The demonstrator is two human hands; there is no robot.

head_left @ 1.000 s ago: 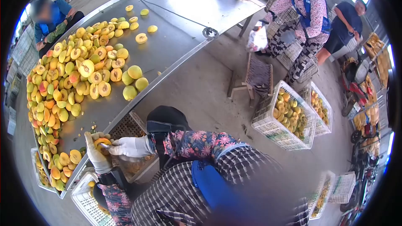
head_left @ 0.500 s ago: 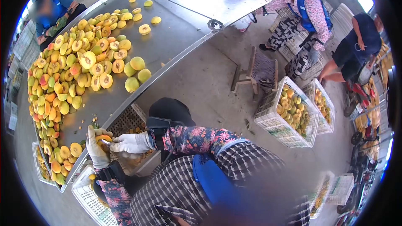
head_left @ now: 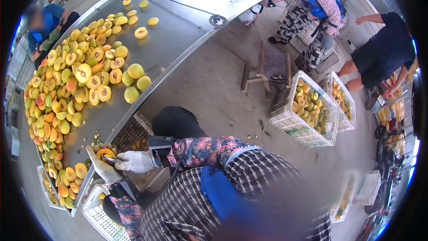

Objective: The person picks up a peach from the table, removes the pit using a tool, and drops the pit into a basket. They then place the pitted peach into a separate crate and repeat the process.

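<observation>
While the white-gloved left hand [head_left: 103, 168] is cupping an orange peach half [head_left: 105, 153] at the steel table's edge [head_left: 133, 107], the gloved right hand [head_left: 136, 161] is gripping a small tool [head_left: 109, 159] against it. Cut yellow peaches [head_left: 76, 80] are crowding behind; a white plastic crate [head_left: 96, 218] is standing below.

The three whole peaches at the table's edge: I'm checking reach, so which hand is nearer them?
Right, though only slightly. The right hand, gripping a small tool, and the left hand, cupping a peach half, are both well apart from the three whole peaches.
</observation>
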